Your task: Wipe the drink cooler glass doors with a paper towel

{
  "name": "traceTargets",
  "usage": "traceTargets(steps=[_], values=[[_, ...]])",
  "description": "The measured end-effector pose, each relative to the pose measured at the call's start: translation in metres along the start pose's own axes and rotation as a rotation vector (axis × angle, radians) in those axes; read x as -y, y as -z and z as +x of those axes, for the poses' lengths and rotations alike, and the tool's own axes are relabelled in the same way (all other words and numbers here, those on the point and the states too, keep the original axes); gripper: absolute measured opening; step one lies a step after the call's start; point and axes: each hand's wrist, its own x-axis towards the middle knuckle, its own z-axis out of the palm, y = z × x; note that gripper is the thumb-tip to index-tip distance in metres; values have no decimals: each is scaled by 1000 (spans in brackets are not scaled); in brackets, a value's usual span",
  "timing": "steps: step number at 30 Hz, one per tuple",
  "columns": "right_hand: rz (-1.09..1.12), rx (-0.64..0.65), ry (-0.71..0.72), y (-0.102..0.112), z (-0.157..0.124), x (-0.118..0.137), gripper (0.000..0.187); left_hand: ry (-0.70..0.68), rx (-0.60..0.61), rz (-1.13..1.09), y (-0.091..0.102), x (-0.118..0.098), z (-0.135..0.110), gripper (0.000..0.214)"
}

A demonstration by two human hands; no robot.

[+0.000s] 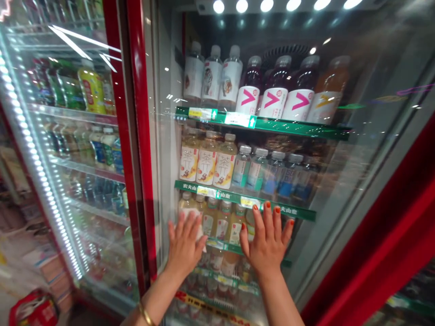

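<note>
Fingers [268,222] of the right hand [267,249], tipped with orange-red nail polish, are straight and spread wide in the lower centre-right of the frame, with nothing visible in their hold. To their left, in the lower centre, the left hand [184,246] lies flat with its fingers extended and only slightly apart over a thin white sheet [200,232], cloth or paper, I cannot tell which. Both palms face a large clear glass door [360,149], which fills the centre and upper right; whether the right palm touches it is unclear. A gold-coloured bangle [146,314] circles the left wrist at the bottom edge.

Behind the glass, green-edged shelves carry plastic bottles. Near the top stand dark purple bottles with white labels and pink marks [273,102]; at mid-frame, amber bottles with white-and-yellow labels [206,163]. Round white lights [267,5] line the top edge. Left of a glossy red upright frame [139,113], a second lit drinks cooler holds a bright yellow bottle [91,88], upper left.
</note>
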Motion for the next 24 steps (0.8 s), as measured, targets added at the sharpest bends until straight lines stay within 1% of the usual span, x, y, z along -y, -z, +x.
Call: traceTargets(steps=[1,2,3,4,5,6,7,8,9,10,11,12,13,14,15,16,17,18,19,21,22,23,24], values=[[-2,0,2,0,0,0,76,131,-24,-1,2,13,-5,80],[-5,0,5,-1,-1,-1,77,239,-41,-6,4,24,-3,82],[-8,2,7,-1,-1,-1,78,310,-51,-10,5,31,5,83],[-10,4,7,-1,-2,-1,78,342,-53,-12,5,32,15,84],[-12,5,5,-1,-2,-1,79,341,-50,-18,4,28,25,83],[-14,4,1,-2,-2,-1,79,317,-39,-31,1,20,31,83],[-17,3,-1,-2,-3,-1,78,273,-23,-43,-2,8,32,82],[-18,0,-3,-2,-3,-1,77,194,-5,-65,-5,-4,27,81],[-19,-4,-5,-3,-3,-1,76,92,18,-72,-9,-15,17,80],[-21,-10,-6,-3,-3,-1,76,10,37,-62,-11,-21,2,79],[-22,-13,-8,-3,-4,-1,75,-21,47,-41,-12,-24,-14,79],[-24,-14,-9,-3,-4,-1,75,-5,55,-15,-13,-21,-28,78],[-25,-14,-10,-4,-4,-1,74,62,54,8,-12,-14,-39,78],[-27,-12,-12,-4,-4,-1,74,158,47,21,-12,-4,-45,78],[-29,-10,-14,-4,-5,-1,75,259,34,21,-10,8,-45,79],[-30,-8,-17,-4,-5,-1,75,341,16,8,-9,18,-40,81],[-31,-5,-20,-4,-6,-1,76,395,-3,-14,-8,27,-31,83],[-31,-2,-24,-4,-6,-2,76,421,-21,-38,-7,32,-19,85],[-31,2,-27,-4,-7,-2,77,421,-34,-59,-6,34,-8,87],[-33,7,-37,-5,-8,-3,78,376,-40,-77,-8,28,9,91],[-34,9,-43,-5,-9,-3,79,340,-34,-72,-10,21,10,93],[-36,9,-49,-6,-9,-3,79,299,-23,-58,-14,13,7,95],[-38,10,-53,-6,-10,-4,79,248,-7,-40,-17,6,-2,97]])
